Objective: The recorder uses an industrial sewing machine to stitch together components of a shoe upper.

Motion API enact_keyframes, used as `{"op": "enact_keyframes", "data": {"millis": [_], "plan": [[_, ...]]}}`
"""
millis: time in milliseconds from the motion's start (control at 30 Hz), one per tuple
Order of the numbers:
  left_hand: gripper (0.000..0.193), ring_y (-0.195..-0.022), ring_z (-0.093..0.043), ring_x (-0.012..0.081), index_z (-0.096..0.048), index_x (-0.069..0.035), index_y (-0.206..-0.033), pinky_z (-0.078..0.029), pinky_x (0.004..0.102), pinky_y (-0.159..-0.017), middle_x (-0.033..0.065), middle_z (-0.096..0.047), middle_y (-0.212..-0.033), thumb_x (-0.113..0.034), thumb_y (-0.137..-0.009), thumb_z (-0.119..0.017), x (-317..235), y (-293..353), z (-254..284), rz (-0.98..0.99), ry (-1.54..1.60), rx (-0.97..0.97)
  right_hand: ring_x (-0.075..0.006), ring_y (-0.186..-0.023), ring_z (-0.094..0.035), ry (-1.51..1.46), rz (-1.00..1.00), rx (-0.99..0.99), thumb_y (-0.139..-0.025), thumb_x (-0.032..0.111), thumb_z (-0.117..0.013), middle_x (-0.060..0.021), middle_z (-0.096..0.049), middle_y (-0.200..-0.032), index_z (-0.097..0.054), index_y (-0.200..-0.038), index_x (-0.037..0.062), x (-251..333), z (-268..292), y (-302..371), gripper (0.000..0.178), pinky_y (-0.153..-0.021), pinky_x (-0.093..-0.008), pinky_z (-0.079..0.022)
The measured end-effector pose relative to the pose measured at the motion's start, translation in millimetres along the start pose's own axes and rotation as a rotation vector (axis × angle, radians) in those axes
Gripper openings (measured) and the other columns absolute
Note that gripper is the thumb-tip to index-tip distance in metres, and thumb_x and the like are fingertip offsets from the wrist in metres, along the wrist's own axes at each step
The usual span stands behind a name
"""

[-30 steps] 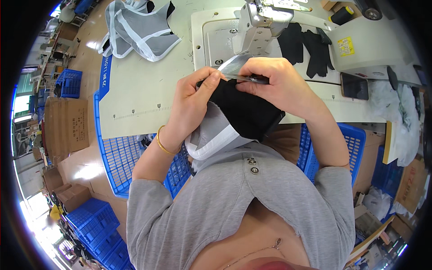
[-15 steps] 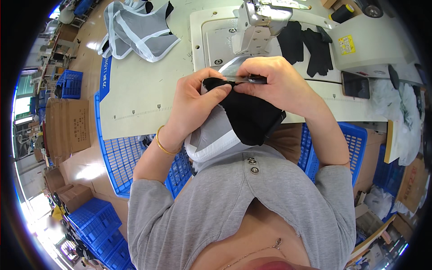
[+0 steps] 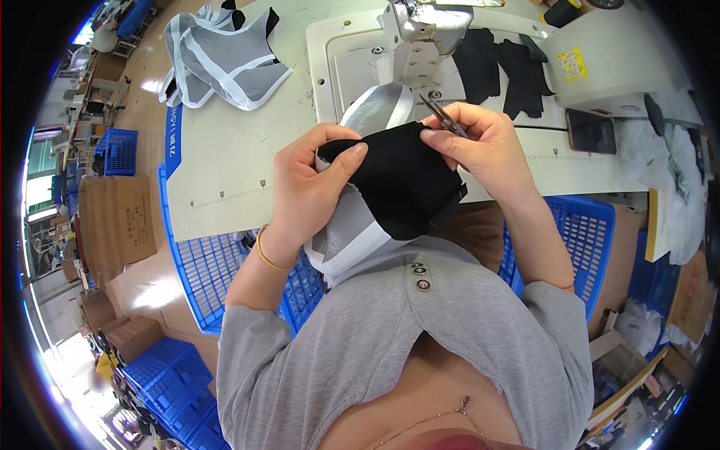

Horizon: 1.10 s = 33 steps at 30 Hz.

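A garment piece of black fabric [image 3: 401, 176] joined to grey mesh with white binding [image 3: 351, 241] hangs between my hands, above my lap at the table's front edge. My left hand [image 3: 311, 176] is closed, pinching the black fabric's left edge between thumb and fingers. My right hand [image 3: 480, 142] is closed round dark metal thread snips [image 3: 448, 120], whose two pointed tips show apart, aimed up and left. Thumb and finger of that same hand also pinch the fabric's upper right corner. Behind the black piece, more of the mesh [image 3: 375, 109] lies toward the sewing machine [image 3: 424, 56].
Another grey mesh piece with white binding [image 3: 225, 64] lies at the table's back left. Black fabric pieces [image 3: 517, 79] and a phone [image 3: 591, 131] lie right of the machine. Blue baskets [image 3: 202, 262] stand below the table edge. A thread cone [image 3: 561, 13] is at the back.
My hands have moved apart, spreading the black fabric's upper edge. The right hand went right, and the snips swung from lying level to pointing up and left.
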<state>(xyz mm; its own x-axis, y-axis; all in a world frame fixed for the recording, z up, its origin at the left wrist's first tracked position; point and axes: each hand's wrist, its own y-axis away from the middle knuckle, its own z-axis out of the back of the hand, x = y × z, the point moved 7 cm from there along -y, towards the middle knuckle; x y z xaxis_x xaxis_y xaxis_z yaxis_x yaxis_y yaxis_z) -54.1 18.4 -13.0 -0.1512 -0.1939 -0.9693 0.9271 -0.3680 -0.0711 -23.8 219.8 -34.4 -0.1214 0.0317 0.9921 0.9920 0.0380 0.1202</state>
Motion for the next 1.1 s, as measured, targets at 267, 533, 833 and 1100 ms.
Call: {"op": "enact_keyframes", "data": {"millis": [267, 533, 833, 1100], "plan": [[0.012, -0.067, -0.05, 0.0003, -0.066, 0.0, -0.096, -0.04, 0.017, -0.058, -0.0037, -0.062, -0.076, -0.007, -0.087, -0.068, -1, 1, 2, 0.034, 0.01, 0.006, 0.0001, -0.066, -0.046, 0.095, 0.094, -0.039, -0.086, 0.009, -0.072, 0.0051, -0.058, -0.071, -0.066, -0.088, 0.0004, 7, -3, 1, 0.011, -0.056, -0.0176, -0.035], [0.012, -0.063, -0.047, -0.0017, -0.066, -0.001, -0.094, -0.037, 0.0167, -0.054, -0.0045, -0.063, -0.076, -0.008, -0.085, -0.069, 6, 0, 0, 0.045, 0.039, 0.032, 0.0001, -0.072, -0.051, 0.16, 0.107, -0.047, -0.086, 0.003, -0.07, 0.0056, -0.059, -0.076, -0.065, -0.089, 0.001, 9, -3, 1, 0.007, -0.062, -0.0158, -0.039], [0.01, -0.059, -0.045, -0.0024, -0.067, -0.002, -0.093, -0.034, 0.0162, -0.05, -0.0056, -0.06, -0.07, -0.008, -0.086, -0.07, 9, -1, 1, 0.05, 0.007, 0.016, 0.001, -0.066, -0.048, 0.126, 0.096, -0.033, -0.086, 0.005, -0.07, 0.0056, -0.059, -0.074, -0.065, -0.089, 0.0016, 12, -3, 0, 0.006, -0.056, -0.016, -0.035], [0.01, -0.057, -0.043, -0.0025, -0.067, -0.002, -0.093, -0.033, 0.0161, -0.05, -0.0064, -0.059, -0.068, -0.009, -0.086, -0.07, 4, 1, 2, 0.03, -0.027, -0.004, -0.0014, -0.074, -0.056, 0.037, 0.023, -0.016, -0.085, 0.005, -0.072, 0.0014, -0.065, -0.08, -0.066, -0.089, 0.0, 4, 0, -4, 0.009, -0.066, -0.0172, -0.045]]}}
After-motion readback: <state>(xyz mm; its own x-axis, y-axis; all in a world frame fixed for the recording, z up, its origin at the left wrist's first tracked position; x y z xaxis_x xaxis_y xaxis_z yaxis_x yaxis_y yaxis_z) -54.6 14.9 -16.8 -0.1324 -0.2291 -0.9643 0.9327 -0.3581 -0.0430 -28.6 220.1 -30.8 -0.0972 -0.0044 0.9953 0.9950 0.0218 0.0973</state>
